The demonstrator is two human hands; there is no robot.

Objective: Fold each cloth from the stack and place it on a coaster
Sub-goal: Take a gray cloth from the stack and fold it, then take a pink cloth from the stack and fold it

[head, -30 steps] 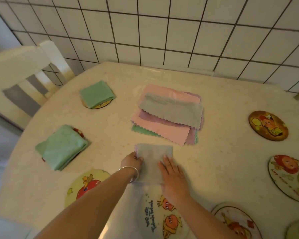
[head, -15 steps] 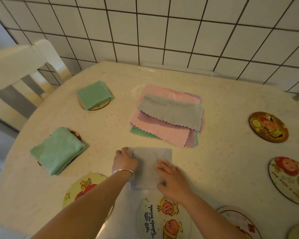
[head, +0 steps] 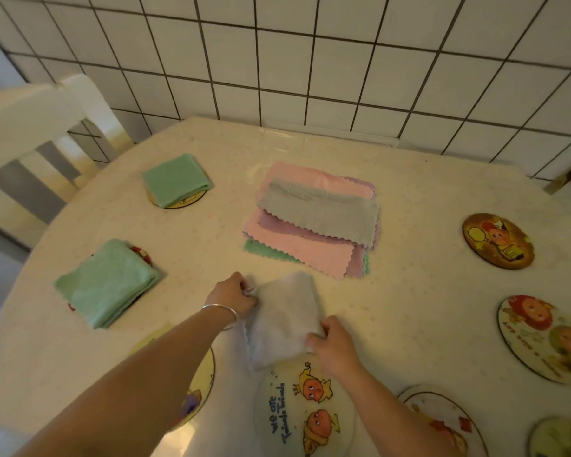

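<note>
Here, a pale speckled table point(head: 409, 291) fills most of the view, set against a wall of white tiles point(head: 310, 61), with a white chair point(head: 30, 143) at its far left. Toward the middle of the table, on the far side, lies the stack of cloths point(head: 310, 222), pink, lilac and green with a grey one on top, their edges scalloped. At the left are two folded green cloths, each resting on a coaster: the far one point(head: 175, 179) covers most of its disc, and the nearer one point(head: 108, 283) hides nearly all of its coaster. Bare coasters ring the near and right sides: a dark one point(head: 497, 240) at the far right, a pale one with fruit faces point(head: 546, 338) below it, and a white one reading "we are" point(head: 305, 413) at the near edge.

Just beyond that white coaster is the grey cloth point(head: 282, 319), partly folded and rumpled. The left hand point(head: 233, 296), a silver bangle point(head: 220, 311) on its wrist, pinches the cloth's far left corner. The right hand point(head: 335, 346) grips its near right edge with curled fingers. The two hands are apart, with the cloth between them.
</note>
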